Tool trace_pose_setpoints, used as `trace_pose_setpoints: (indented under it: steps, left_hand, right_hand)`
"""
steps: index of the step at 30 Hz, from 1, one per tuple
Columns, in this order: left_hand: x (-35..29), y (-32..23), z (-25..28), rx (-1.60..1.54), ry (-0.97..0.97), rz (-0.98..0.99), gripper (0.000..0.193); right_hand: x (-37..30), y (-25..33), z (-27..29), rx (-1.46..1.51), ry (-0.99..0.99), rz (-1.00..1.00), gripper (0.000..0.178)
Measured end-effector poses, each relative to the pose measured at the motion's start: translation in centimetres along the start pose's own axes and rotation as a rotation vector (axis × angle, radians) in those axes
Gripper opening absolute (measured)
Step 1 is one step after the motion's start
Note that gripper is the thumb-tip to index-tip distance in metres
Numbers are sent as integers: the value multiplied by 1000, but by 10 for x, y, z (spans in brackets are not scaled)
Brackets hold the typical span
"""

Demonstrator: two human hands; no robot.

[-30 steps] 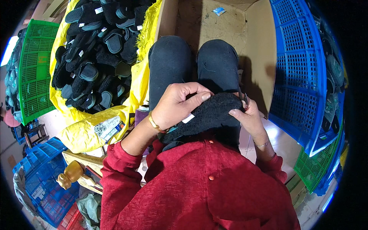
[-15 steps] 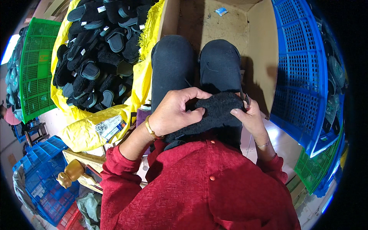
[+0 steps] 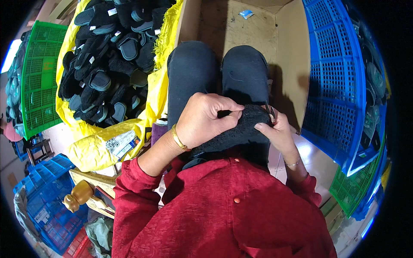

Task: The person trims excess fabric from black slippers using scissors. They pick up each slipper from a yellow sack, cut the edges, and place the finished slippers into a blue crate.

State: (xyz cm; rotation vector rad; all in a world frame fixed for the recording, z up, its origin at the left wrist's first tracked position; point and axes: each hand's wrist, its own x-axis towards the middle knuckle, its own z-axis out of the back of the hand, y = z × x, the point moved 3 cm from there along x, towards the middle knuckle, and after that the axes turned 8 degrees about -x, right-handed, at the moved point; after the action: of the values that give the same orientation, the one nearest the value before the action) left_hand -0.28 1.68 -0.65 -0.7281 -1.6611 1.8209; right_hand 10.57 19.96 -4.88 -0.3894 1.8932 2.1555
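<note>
Black fleece (image 3: 246, 129), edges pinched in both hands (image 3: 209, 118) (image 3: 279, 130), lies near an open carton (image 3: 294, 51).

A fleecy black slipper (image 3: 254, 121), partly hidden, slants across the near edge of the lap (image 3: 192, 64) — left end closer to that edge, right end farther out. Small pointed snips (image 3: 270, 112) sit against its right end — tips toward the lap's far edge.

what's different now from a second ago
The left hand has moved right along the slipper, toward the right hand; its thumb and forefinger, apart half a second ago, have closed together there. The slipper's white tag is out of sight. The right hand stays on the slipper's end, dark blade included.
</note>
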Motion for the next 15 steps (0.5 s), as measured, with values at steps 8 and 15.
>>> trace_pose_setpoints:
  steps: [8, 15]
  left_hand:
    - [4, -1, 5, 47, 90, 60, 16]
    - [14, -17, 0, 470, 175, -135, 15]
  right_hand:
    - [0, -5, 0, -37, -31, 16, 40]
    - [2, 1, -2, -53, -36, 3, 37]
